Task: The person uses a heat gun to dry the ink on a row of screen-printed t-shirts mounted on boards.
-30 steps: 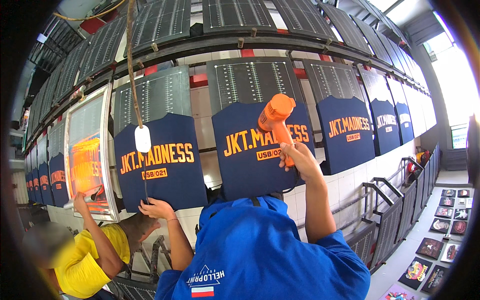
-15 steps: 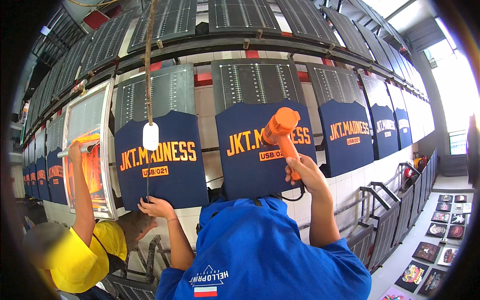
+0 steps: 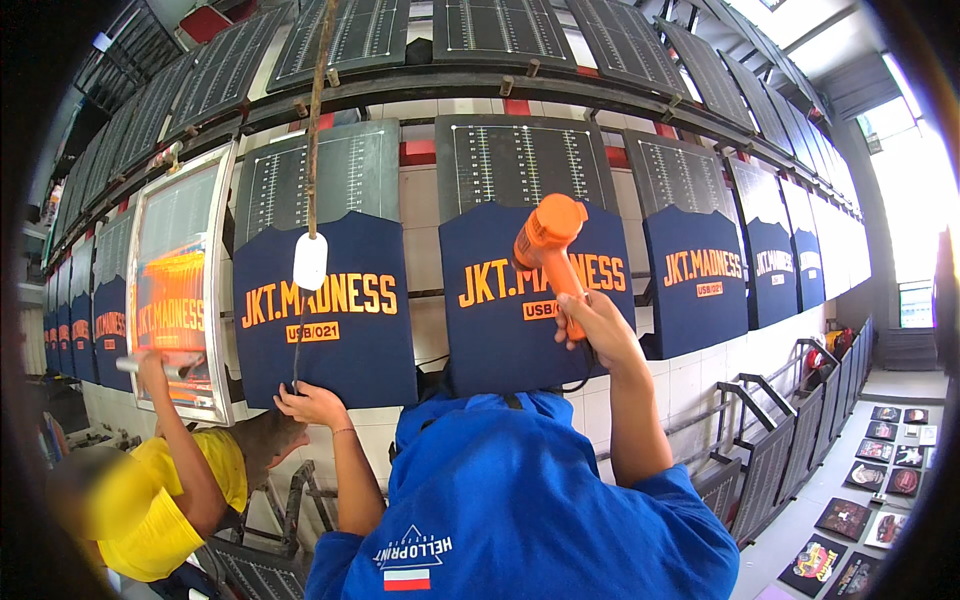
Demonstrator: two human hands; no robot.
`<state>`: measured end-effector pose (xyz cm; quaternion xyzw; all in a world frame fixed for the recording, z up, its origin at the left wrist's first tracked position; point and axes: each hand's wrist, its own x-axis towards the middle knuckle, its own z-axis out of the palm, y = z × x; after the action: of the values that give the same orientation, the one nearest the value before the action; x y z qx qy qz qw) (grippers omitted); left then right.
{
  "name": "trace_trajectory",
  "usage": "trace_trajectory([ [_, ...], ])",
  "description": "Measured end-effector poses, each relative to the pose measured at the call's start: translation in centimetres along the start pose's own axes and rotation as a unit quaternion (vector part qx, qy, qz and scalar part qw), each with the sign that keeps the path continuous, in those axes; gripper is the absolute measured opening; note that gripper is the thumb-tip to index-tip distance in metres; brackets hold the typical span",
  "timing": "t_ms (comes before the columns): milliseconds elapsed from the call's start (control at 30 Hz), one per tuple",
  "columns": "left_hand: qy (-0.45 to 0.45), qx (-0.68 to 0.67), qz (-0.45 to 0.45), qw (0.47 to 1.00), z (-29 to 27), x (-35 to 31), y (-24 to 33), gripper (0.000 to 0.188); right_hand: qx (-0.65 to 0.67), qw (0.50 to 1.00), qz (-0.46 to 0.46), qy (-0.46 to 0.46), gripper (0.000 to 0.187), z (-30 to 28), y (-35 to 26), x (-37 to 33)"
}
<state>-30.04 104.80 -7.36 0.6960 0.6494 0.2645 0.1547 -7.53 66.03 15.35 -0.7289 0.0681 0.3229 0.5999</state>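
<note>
The right hand [image 3: 597, 330] has its grip closed around the handle of an orange heat gun [image 3: 550, 250]. The gun is raised in front of the middle navy shirt [image 3: 495, 335], with its nozzle pointing up and left over the orange lettering. That shirt is stretched flat on a vertical board, 1 in a long row of the same boards along the tiled wall [image 3: 690, 385].

The left hand [image 3: 312, 404] is open, fingers spread. It rests on the lower hem of the next navy shirt [image 3: 335, 340] to the left and holds nothing. A white tag [image 3: 310, 262] hangs over that shirt from a cord [image 3: 318, 120].

The step in hand looks like drying the print with hot air. To do it well, the nozzle should stay close to the cloth but off it. It should sweep evenly across the whole line of lettering and the small orange patch below, without dwelling on 1 spot, which could scorch the ink. The black cable under the wrist should stay clear of the wet print.

At far left, a co-worker's hand [image 3: 152, 368] works a squeegee on a tilted screen frame [image 3: 180, 285]. Printed squares [image 3: 880, 480] lie on the floor at right.
</note>
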Motion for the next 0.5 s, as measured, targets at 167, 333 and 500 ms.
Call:
trace_trajectory([
  [167,0.005,0.013,0.010,1.000,-0.1,0.0,-0.2,0.046,-0.002,1.000,-0.001,-0.013,0.030,-0.1,-0.3,0.0],
  [333,0.018,0.016,0.017,1.000,0.3,0.1,-0.7,0.045,-0.005,0.998,0.061,-0.035,0.028,-0.6,0.5,-3.3],
  [500,0.019,0.009,0.014,1.000,0.1,0.1,-0.3,0.044,0.028,0.998,0.048,-0.037,0.030,0.7,1.1,-3.7],
])
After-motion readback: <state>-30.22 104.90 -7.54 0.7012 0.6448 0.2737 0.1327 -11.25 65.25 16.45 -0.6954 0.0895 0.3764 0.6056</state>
